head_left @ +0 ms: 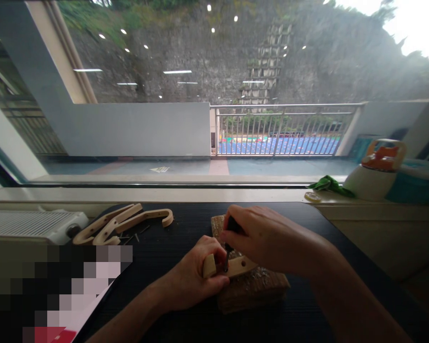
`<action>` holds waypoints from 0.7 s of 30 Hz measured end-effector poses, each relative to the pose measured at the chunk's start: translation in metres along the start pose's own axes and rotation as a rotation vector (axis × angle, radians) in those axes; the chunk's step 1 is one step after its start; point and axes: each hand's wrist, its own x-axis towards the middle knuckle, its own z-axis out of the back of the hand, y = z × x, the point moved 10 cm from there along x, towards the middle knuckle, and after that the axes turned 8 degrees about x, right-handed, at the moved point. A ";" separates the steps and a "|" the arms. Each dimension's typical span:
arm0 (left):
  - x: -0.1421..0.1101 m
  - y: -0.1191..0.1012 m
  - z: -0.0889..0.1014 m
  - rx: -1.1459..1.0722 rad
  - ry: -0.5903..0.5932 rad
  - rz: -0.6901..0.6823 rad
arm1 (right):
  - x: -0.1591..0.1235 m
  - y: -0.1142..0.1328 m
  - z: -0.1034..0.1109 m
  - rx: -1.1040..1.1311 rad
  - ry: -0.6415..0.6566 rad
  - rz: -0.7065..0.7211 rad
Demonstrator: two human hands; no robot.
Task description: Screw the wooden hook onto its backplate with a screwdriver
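Note:
My left hand (196,271) is closed around the curved end of a pale wooden hook (235,267), which lies across a rough, bark-like wooden block (252,291). Round holes show along the hook. In my right hand (260,233) is a screwdriver (232,228) with a dark handle, its fingers wrapped round the grip. The screwdriver's shaft points down, and its tip meets the hook at a hole beside my left fingers. Whether a screw sits under the tip is too small to tell. Small shiny bits lie on the block.
Several more wooden hooks (128,221) lie at the table's far left, with loose screws (136,237) beside them. A white radiator (32,226) adjoins the dark table (178,216). On the windowsill are a green cloth (331,185), a tape roll (312,196) and a white bottle (372,178).

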 end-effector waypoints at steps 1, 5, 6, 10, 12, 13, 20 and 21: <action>0.000 0.002 -0.001 -0.009 0.000 0.016 | -0.001 0.000 0.001 -0.012 -0.008 -0.008; -0.001 0.007 -0.002 -0.040 -0.004 0.058 | -0.006 0.005 0.000 0.000 0.003 0.018; -0.001 0.008 -0.004 -0.047 0.005 0.060 | -0.007 0.007 -0.001 0.020 0.018 0.039; -0.002 0.012 -0.008 -0.081 0.041 0.100 | -0.007 0.018 -0.007 0.098 0.054 0.117; -0.002 0.015 -0.009 -0.069 0.057 0.116 | -0.004 0.019 -0.007 0.097 0.028 0.127; -0.002 0.015 -0.010 -0.057 0.063 0.115 | -0.002 0.019 -0.006 0.087 0.014 0.121; 0.000 0.001 0.000 0.022 0.017 0.022 | 0.005 0.002 -0.003 0.011 -0.025 0.034; 0.001 0.000 0.001 0.026 0.016 0.016 | 0.006 -0.001 -0.003 0.004 -0.024 0.007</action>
